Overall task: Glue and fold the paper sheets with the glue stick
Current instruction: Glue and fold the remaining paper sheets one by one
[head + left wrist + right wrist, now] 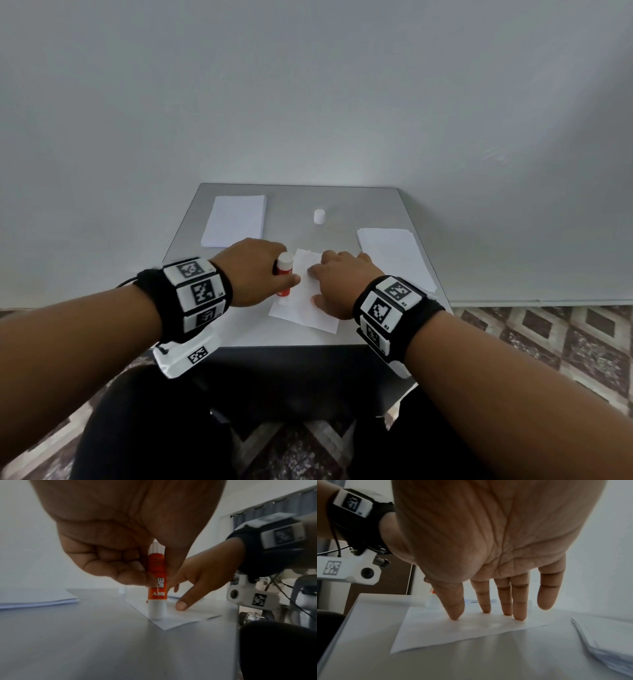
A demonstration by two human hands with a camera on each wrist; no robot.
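Head view: an orange-and-white plastic glue stick (pixel 284 274) is gripped upright by the left hand (pixel 255 272) at the left edge of a single white paper sheet (pixel 301 308), which is pinned by the right hand (pixel 342 277) on the grey table (pixel 359 209).

Left wrist view: the stick's tip is pressed onto the sheet.

Right wrist view: straight fingertips (pixel 519 616) are pressed flat on the sheet.

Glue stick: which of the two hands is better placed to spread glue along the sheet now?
Left. The left hand already grips the uncapped glue stick upright, its tip on the sheet. The right hand is busy, its straight fingers pressing the sheet flat.
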